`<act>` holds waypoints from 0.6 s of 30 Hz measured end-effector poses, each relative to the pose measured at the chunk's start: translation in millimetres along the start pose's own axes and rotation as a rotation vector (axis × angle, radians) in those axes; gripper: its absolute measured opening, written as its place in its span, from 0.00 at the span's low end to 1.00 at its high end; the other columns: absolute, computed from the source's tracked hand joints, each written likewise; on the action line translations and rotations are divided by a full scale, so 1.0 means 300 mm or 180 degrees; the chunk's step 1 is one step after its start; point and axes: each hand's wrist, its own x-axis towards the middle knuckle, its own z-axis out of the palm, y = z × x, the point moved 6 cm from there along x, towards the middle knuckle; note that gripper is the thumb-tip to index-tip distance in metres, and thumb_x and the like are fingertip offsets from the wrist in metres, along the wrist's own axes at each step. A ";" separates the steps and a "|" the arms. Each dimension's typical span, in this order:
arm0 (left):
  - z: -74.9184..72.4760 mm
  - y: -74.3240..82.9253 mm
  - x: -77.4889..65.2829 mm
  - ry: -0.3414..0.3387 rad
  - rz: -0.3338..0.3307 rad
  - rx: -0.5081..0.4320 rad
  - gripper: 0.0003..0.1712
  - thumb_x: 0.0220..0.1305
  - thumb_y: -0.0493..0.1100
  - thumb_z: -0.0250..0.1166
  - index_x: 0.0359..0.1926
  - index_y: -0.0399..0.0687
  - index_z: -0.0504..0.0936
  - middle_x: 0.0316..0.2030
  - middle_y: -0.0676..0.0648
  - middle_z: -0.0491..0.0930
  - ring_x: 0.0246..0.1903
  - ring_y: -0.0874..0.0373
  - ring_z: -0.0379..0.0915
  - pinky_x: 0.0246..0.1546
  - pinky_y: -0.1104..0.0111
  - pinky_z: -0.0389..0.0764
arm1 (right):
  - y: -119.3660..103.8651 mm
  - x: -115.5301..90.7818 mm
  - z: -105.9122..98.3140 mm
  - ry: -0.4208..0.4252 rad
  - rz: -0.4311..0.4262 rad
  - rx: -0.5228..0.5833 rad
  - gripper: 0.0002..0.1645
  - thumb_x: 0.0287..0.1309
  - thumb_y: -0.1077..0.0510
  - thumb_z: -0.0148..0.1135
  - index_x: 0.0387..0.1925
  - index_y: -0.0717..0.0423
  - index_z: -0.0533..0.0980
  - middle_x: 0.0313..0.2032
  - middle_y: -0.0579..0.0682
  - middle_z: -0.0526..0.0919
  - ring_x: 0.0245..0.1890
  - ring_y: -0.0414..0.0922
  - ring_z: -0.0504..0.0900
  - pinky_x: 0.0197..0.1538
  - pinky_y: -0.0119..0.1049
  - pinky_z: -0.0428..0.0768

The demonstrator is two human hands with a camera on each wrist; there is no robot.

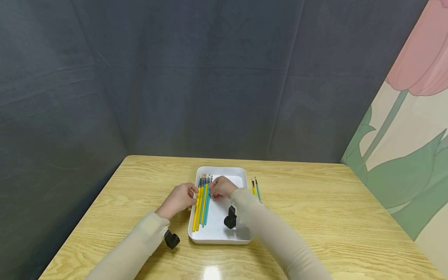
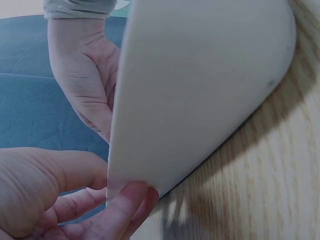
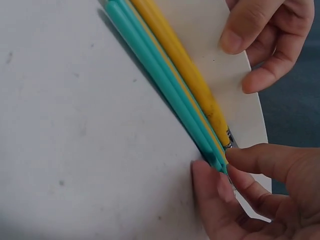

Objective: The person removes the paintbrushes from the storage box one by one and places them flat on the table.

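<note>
A white tray [image 1: 224, 232] holds a row of yellow and teal paintbrushes [image 1: 200, 206] along its left side, bristles toward the far end. My left hand [image 1: 179, 200] grips the tray's left wall. In the left wrist view its fingertips [image 2: 131, 197] press the outer side, while another finger crosses the rim. My right hand [image 1: 222, 187] reaches into the tray and pinches a teal paintbrush [image 3: 165, 85] near its ferrule. Its fingertips [image 3: 207, 185] lie at the row's right edge, against the tray floor. The bristles there are hidden by the hand.
Two more paintbrushes, one yellow [image 1: 254, 188] and one teal [image 1: 258, 189], lie on the wooden table [image 1: 315, 217] to the right of the tray, partly behind my right sleeve. A dark curtain [image 1: 210, 97] hangs behind the table.
</note>
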 end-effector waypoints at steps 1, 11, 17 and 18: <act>0.000 0.000 0.000 -0.0003 0.0001 0.0002 0.16 0.52 0.32 0.66 0.44 0.39 0.79 0.30 0.45 0.75 0.21 0.57 0.72 0.22 0.70 0.72 | -0.001 -0.002 0.001 0.0007 0.0003 -0.0010 0.05 0.54 0.71 0.62 0.32 0.63 0.75 0.25 0.52 0.75 0.21 0.41 0.74 0.31 0.34 0.84; 0.003 -0.001 0.002 0.0004 0.0028 -0.0032 0.16 0.51 0.31 0.65 0.44 0.39 0.79 0.30 0.45 0.75 0.21 0.57 0.72 0.22 0.70 0.72 | -0.012 -0.024 0.018 0.0145 -0.0065 -0.0169 0.08 0.54 0.72 0.62 0.37 0.65 0.75 0.21 0.50 0.72 0.20 0.41 0.72 0.30 0.33 0.82; 0.005 -0.004 0.005 -0.0003 0.0041 -0.0037 0.16 0.51 0.31 0.65 0.44 0.39 0.79 0.29 0.45 0.75 0.20 0.57 0.72 0.21 0.70 0.72 | -0.017 -0.015 0.023 0.0167 -0.0109 -0.0273 0.08 0.51 0.73 0.62 0.34 0.65 0.74 0.18 0.50 0.71 0.17 0.41 0.72 0.27 0.32 0.82; 0.006 -0.004 0.005 -0.0004 0.0044 -0.0039 0.16 0.51 0.31 0.65 0.44 0.39 0.79 0.29 0.45 0.75 0.20 0.57 0.72 0.21 0.70 0.72 | -0.016 -0.011 0.023 0.0175 -0.0108 -0.0294 0.08 0.51 0.73 0.62 0.32 0.64 0.73 0.18 0.50 0.71 0.17 0.41 0.72 0.26 0.32 0.82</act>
